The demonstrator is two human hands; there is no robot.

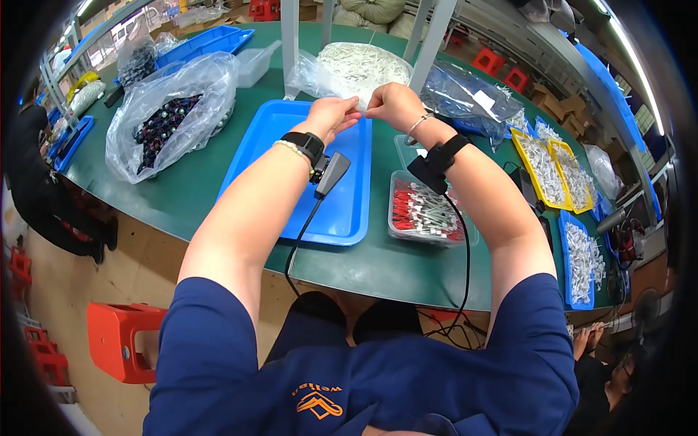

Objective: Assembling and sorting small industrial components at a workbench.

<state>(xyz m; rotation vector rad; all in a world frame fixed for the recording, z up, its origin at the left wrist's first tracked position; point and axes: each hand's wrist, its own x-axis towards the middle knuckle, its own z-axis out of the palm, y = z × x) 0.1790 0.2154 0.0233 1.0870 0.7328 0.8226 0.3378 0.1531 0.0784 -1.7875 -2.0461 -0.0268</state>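
My left hand (334, 118) and my right hand (396, 109) meet fingertip to fingertip over the far end of a blue tray (345, 231). Both are closed in a pinch; whatever they hold is too small to make out. Just beyond them is a clear bag (311, 76) beside a large heap of small white parts (363, 64). Close to my right forearm stands a clear plastic box (429, 236) of red and white pieces, its lid area (407, 149) showing behind it. The blue tray's visible floor is bare.
A clear bag of dark parts (167, 127) lies at the left. Grey metal posts (435, 43) rise from the table's far side. Yellow trays (542, 171) and a blue tray (578, 265) of white parts line the right. A red stool (125, 341) stands at the lower left; cables hang from my wrists.
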